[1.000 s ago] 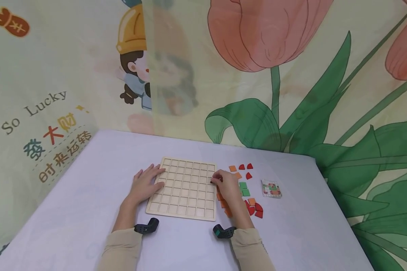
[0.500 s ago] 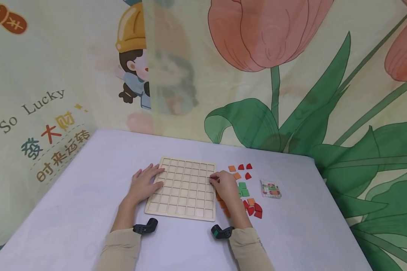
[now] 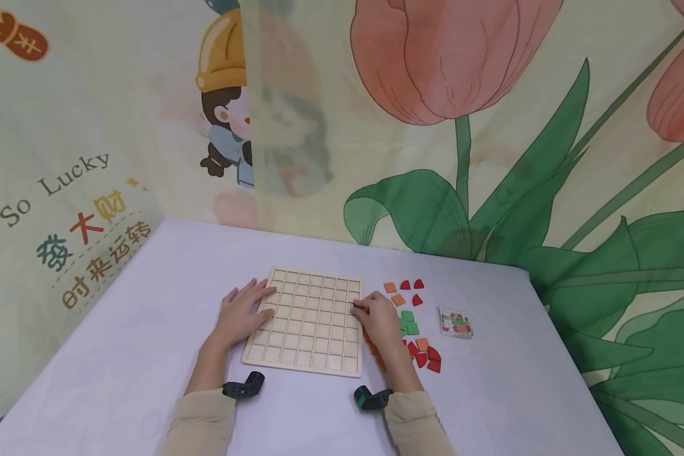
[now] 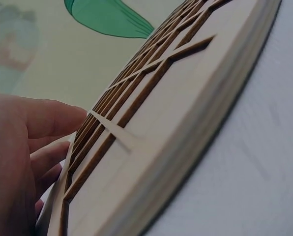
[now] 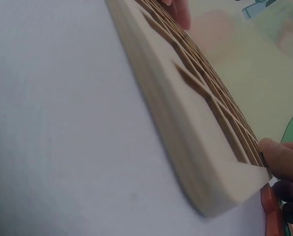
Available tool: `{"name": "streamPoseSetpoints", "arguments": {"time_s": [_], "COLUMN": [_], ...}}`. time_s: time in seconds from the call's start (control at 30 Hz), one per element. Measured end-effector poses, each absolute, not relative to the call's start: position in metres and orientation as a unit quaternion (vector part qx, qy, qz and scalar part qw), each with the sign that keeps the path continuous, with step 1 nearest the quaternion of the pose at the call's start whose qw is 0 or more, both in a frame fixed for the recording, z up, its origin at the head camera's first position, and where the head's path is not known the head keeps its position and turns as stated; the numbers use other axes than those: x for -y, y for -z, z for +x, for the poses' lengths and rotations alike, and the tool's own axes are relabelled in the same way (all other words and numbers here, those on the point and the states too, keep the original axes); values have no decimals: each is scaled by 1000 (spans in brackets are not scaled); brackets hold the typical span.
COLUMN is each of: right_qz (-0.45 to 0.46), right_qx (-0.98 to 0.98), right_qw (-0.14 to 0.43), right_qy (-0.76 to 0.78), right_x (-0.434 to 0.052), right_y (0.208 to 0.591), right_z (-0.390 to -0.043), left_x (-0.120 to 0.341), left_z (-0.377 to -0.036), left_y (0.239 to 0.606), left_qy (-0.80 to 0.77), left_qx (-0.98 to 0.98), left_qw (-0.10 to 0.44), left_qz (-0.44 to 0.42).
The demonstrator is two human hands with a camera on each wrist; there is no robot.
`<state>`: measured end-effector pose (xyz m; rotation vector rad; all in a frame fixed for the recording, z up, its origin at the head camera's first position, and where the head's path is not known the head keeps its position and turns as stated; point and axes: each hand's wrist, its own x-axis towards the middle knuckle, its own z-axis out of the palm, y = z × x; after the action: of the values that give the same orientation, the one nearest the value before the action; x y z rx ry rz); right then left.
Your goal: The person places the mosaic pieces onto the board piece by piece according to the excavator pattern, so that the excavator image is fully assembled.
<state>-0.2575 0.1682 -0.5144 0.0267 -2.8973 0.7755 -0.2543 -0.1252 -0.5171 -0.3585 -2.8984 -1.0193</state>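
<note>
A wooden grid board (image 3: 306,320) lay flat on the pale table (image 3: 120,354), between the two hands. The left hand (image 3: 240,310) rested with fingers spread and straight on the board's left edge. The right hand (image 3: 379,318) sat at the right edge, fingertips curled and pinching a small dark-red piece (image 3: 356,308) over an edge cell. Loose orange, red and green tiles (image 3: 411,323) lay just beside that hand.

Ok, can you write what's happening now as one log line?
left hand: flat on wooden grid board left edge | right hand: fingers at board's right edge, whether pinching anything unclear | colored tiles: beside board | pattern card: right of tiles
</note>
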Motion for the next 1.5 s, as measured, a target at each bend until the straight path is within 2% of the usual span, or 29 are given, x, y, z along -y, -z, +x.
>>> {"name": "streamPoseSetpoints", "arguments": {"time_s": [0.77,0.97,1.2,1.5], "right_qz": [34,-14,-100,-141], "right_qx": [959,954,945,945], "right_qw": [74,70,115,96], "right_qy": [-270,-289,-290,-279], "right_x": [-171,-185,-232,-247], "right_y": [507,504,507,513], "right_z": [-252,-252,-253,-257], "left_x": [127,125,125,126], "left_z": [-258,-256,-258,-258], "left_y": [522,520,520,524], "left_qy": [325,320,323,325], "left_qx": [937,939,938,939], "left_qw": [39,44,32,28], "left_qz": [-119,-119,-120,-107]}}
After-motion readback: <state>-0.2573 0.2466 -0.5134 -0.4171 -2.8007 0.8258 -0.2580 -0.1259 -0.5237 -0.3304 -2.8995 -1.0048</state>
